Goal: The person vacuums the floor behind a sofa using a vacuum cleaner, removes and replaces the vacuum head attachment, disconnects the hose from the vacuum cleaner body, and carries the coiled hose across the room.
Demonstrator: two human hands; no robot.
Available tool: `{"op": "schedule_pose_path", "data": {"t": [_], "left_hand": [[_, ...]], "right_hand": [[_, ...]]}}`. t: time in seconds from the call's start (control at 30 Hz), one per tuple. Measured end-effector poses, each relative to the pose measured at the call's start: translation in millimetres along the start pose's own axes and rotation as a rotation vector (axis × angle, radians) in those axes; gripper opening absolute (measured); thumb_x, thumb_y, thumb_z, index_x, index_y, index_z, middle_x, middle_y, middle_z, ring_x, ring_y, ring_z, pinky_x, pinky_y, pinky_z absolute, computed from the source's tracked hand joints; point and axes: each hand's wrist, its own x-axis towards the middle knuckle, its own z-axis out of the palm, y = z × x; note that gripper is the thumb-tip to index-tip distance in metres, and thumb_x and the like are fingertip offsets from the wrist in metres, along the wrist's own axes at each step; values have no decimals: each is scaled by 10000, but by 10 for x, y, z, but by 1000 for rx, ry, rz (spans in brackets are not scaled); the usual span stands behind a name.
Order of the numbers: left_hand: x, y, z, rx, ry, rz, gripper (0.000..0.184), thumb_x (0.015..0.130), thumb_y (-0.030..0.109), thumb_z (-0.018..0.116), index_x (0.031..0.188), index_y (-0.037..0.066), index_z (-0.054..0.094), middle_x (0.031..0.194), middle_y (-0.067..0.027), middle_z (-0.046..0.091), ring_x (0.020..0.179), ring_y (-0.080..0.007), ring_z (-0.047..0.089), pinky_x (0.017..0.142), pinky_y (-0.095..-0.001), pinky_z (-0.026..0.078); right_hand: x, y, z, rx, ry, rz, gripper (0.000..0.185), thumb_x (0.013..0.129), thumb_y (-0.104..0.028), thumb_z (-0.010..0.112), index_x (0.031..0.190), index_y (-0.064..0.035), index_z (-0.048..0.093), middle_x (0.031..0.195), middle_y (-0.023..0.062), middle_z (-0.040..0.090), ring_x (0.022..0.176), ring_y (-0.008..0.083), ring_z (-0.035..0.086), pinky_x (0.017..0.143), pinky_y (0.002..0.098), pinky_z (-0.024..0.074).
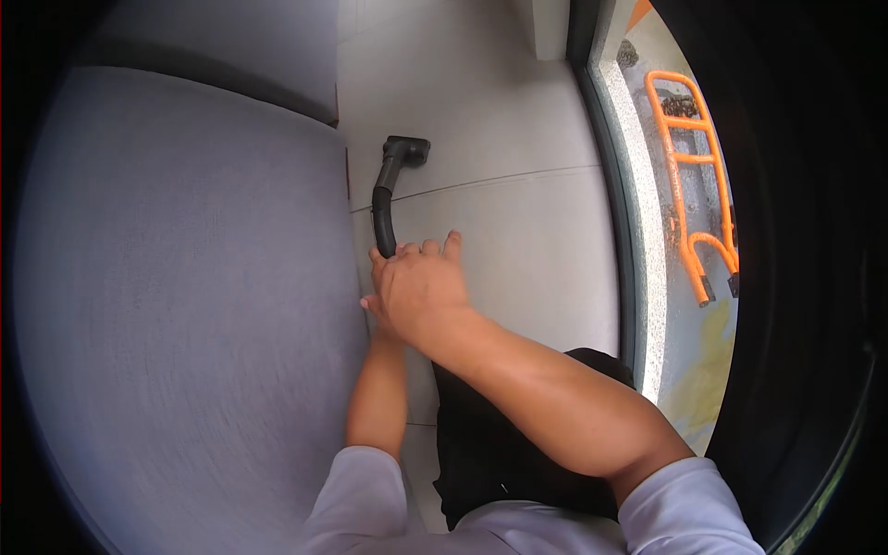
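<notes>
Head view: black, curved plastic tube with a wide nozzle head (383, 205) lies at twelve o'clock from both hands, over pale floor tiles (518, 250). Long axis roughly twelve-to-six; nozzle turned towards three. Right hand (424, 289) laps over left hand (381, 324). Near end meets them; overlap hides the grip, cannot tell which grasps.

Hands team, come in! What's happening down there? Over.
Right hand over left hand, at near end of black tube; grips hidden. Nozzle over floor, contact unclear. Grey cushion alongside, nothing blocking ahead.
</notes>
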Motion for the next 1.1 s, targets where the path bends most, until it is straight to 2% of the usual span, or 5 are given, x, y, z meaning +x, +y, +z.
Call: {"op": "schedule_pose_path", "data": {"t": [0.23, 0.43, 0.5, 0.8, 1.1], "left_hand": [[-447, 46, -56, 95, 83, 27, 581, 987, 353, 614, 1342, -59, 408, 1140, -285, 665, 1045, -419, 680, 891, -497, 534], [1009, 784, 485, 151, 166, 177, 550, 1014, 307, 554, 1363, -71, 360, 1187, -293, 642, 1069, -414, 676, 906, -508, 539], [1014, 1290, 260, 76, 57, 23, 562, 1008, 306, 565, 1360, -77, 351, 1202, -299, 635, 1099, -422, 667, 941, -500, 537], [1647, 1050, 457, 42, 37, 169, 643, 998, 329, 571, 1395, -119, 338, 1355, -346, 541, 1180, -466, 610, 1013, -494, 487], [-438, -295, -179, 1, -84, -13, 595, 1003, 327, 589, 1376, -75, 358, 1128, -329, 659, 1074, -483, 648, 933, -515, 508]], "right_hand": [[-34, 110, -145, -8, -109, 50, 519, 988, -507, 562, 1264, -89, 698, 1259, 145, 648, 1236, 334, 559, 1158, 655, 222], [-81, 158, -87, -8, -77, 42, 557, 975, -508, 573, 1230, -26, 691, 1201, 162, 663, 1186, 330, 582, 1155, 641, 242], [-106, 187, -70, -14, -61, 62, 605, 962, -540, 577, 1207, 2, 688, 1180, 164, 667, 1150, 316, 594, 1148, 630, 266], [-30, 230, -3, -30, -85, 90, 620, 971, -528, 565, 1260, 14, 654, 1204, 176, 664, 1205, 352, 586, 1156, 623, 275], [195, 96, -22, 53, -48, 36, 616, 959, -533, 588, 1231, 13, 674, 1199, 170, 664, 1168, 347, 596, 1158, 617, 273]]}}
